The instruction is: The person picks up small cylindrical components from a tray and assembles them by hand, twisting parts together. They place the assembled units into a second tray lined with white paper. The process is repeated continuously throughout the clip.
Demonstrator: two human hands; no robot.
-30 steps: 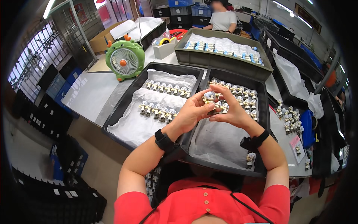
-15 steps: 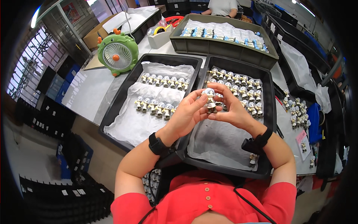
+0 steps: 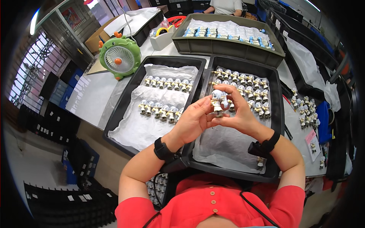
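Observation:
Between my two hands, above the right-hand black tray (image 3: pixel 278 125), I hold a small figurine (image 3: pixel 218 103) upright. It has pale blue-white hair, a white and gold outfit and a dark base. My left hand (image 3: pixel 194 117) pinches it from the left with thumb and fingertips. On the other side my right hand (image 3: pixel 239 114) has its fingers curled round the head and its thumb near the base. Rows of similar figurines (image 3: pixel 249 92) lie on white paper in the tray behind. Two more rows of figurines (image 3: pixel 163 83) are in the left black tray (image 3: pixel 125 89).
A green fan (image 3: pixel 119 57) stands at the back left, with a tape dispenser (image 3: pixel 162 41) beyond it. Behind the trays sits a larger grey-green crate (image 3: pixel 228 53) of blue-haired figurines. More figurines (image 3: pixel 307 110) cluster on the table at right. Across the table is another person (image 3: pixel 226 5).
The figurine has turned between my fingers, from facing me to a side-on angle with its long hair showing at the right. My hands have stayed in nearly the same place.

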